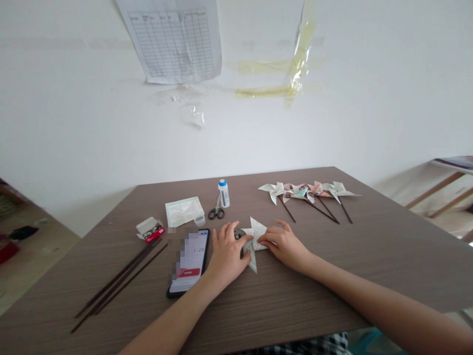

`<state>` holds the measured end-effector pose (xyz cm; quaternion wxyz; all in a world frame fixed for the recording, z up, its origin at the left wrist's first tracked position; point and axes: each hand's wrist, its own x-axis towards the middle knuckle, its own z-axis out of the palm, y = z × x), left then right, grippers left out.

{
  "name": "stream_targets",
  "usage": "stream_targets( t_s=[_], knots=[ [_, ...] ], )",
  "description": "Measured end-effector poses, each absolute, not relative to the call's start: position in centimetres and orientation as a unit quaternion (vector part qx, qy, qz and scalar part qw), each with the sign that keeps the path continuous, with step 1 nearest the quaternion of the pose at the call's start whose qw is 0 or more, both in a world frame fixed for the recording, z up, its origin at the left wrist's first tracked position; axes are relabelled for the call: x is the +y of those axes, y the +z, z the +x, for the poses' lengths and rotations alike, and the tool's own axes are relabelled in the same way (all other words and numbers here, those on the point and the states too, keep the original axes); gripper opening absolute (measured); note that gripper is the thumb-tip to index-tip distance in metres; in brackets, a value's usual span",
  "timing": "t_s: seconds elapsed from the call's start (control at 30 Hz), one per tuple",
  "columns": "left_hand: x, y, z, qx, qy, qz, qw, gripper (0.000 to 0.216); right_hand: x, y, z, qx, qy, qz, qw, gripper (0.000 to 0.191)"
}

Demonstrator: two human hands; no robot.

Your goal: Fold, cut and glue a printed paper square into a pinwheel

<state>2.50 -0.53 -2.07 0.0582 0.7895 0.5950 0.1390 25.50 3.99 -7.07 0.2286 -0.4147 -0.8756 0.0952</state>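
A partly folded paper pinwheel (255,231) lies on the brown table (332,276) in front of me. My left hand (225,254) rests on its left side, thumb pinching a flap near the centre. My right hand (284,244) presses on its right side with fingers bent onto the paper. Both hands hold the paper down against the table.
A phone (190,261) lies just left of my left hand. Several thin dark sticks (121,278) lie at the left, beside a small red and white box (150,230). Scissors (216,211), a glue bottle (223,193), a paper stack (184,211) and several finished pinwheels (308,192) sit farther back.
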Motion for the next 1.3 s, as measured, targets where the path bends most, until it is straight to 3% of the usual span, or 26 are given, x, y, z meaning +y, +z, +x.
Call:
stream_targets(
  t_s=[0.47, 0.7, 1.3],
  knots=[
    [-0.54, -2.08, 2.51, 0.603, 0.105, 0.789, 0.052, 0.041, 4.07, -7.41, 25.55, -0.877, 0.082, -0.41, 0.237, 0.026],
    [-0.66, -1.88, 2.5, 0.604, 0.091, 0.79, 0.051, 0.042, 3.88, -7.18, 25.56, -0.879, 0.091, -0.398, 0.247, 0.012],
    [-0.76, -1.75, 2.55, 0.597, 0.122, 0.792, 0.038, 0.045, 3.83, -7.05, 25.42, -0.87, 0.107, -0.411, 0.249, 0.012]
  ],
)
